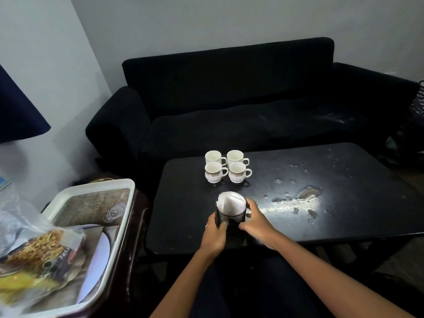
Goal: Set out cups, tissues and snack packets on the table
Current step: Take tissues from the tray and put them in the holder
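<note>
While both hands clasp it from either side, a black mesh holder (230, 217) stuffed with white tissues (231, 204) stands at the near middle of the dark desk (344, 226). The left hand (214, 235) wraps the holder's left wall with its fingers curled round the mesh, and the right hand (254, 220) presses against the right wall, thumb up near the rim. Whether the holder's base touches the desk or hangs just above it cannot be told.

Farther back on the desk, four white cups (227, 166) stand upright in a tight square, two by two, handles pointing right; the near pair carry a patterned band. To the right of the holder the desk surface shows pale worn patches (298, 200).

At the left, well apart from the desk, a white-rimmed tray (96, 187) sits on a dark side stand (135, 226). Clear snack packets (34, 251) holding yellowish strands lie at the tray's near left part. A black sofa (229, 88) stands behind the desk against the wall.
</note>
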Tool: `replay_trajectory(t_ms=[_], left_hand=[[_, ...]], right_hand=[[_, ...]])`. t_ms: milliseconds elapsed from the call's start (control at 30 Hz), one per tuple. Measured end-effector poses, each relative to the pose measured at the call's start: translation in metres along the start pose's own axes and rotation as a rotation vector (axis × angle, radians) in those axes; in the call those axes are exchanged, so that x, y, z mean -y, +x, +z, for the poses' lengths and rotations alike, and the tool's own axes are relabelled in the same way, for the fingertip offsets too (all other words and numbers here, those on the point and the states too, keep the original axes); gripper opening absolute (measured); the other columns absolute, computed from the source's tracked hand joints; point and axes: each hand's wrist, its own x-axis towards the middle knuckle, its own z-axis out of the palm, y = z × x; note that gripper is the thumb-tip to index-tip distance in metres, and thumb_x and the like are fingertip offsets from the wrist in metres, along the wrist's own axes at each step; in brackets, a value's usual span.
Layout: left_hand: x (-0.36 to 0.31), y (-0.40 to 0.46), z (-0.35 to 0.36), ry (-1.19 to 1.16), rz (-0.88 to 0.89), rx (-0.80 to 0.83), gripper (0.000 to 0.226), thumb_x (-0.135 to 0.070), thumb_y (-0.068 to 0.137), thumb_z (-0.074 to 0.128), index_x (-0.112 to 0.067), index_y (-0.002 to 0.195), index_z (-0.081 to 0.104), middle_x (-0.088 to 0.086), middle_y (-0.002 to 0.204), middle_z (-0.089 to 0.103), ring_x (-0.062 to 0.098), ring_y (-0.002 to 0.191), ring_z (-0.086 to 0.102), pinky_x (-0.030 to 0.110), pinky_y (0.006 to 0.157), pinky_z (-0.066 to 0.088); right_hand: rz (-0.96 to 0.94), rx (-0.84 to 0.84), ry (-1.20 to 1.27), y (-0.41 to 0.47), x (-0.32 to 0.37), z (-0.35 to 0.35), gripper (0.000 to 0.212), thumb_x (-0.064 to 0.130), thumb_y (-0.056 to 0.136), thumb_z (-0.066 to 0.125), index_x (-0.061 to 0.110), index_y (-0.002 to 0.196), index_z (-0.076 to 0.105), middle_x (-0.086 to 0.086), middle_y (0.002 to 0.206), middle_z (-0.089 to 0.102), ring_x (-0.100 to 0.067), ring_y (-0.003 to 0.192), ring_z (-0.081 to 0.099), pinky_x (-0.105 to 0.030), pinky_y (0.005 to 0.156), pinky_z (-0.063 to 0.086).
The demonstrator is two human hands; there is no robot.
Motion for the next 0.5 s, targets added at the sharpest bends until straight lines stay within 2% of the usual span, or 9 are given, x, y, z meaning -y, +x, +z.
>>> replay_trajectory(t_ms=[167,267,333,500], left_hand=[[-0.002,0.007,-0.002,-0.012,-0.011,0.056,0.046,0.0,0.091,0.042,-0.009,0.137,0.041,0.009,0.13,0.059,0.027,0.118,0.055,0.043,0.105,0.042],[-0.005,0.01,0.0,-0.074,-0.007,0.094,0.057,0.015,0.085,0.041,-0.007,0.138,0.036,-0.001,0.131,0.053,0.015,0.118,0.052,0.038,0.108,0.04],[-0.009,0.012,0.003,-0.093,-0.003,0.113,0.068,0.021,0.081,0.04,-0.009,0.141,0.032,0.001,0.133,0.049,0.009,0.119,0.047,0.036,0.11,0.038],[-0.014,0.02,0.014,-0.094,0.006,0.148,0.08,0.024,0.077,0.04,-0.016,0.146,0.03,0.004,0.142,0.048,0.017,0.131,0.045,0.04,0.112,0.035]], right_hand=[[-0.027,-0.1,-0.017,-0.007,-0.004,0.004,0.06,-0.01,0.072,0.053,0.025,0.12,0.041,0.005,0.111,0.056,-0.019,0.104,0.059,-0.036,0.091,0.05],[-0.042,-0.135,-0.035,-0.015,-0.008,0.003,0.059,-0.01,0.073,0.052,0.024,0.12,0.042,0.009,0.109,0.054,-0.018,0.092,0.062,-0.035,0.084,0.052],[-0.04,-0.167,-0.055,-0.018,-0.01,0.001,0.058,-0.008,0.075,0.054,0.024,0.121,0.043,0.013,0.107,0.05,-0.016,0.084,0.062,-0.032,0.078,0.052],[-0.038,-0.266,-0.067,-0.023,-0.015,-0.005,0.049,-0.003,0.075,0.06,0.018,0.117,0.047,0.012,0.101,0.052,-0.014,0.073,0.062,-0.036,0.077,0.052]])
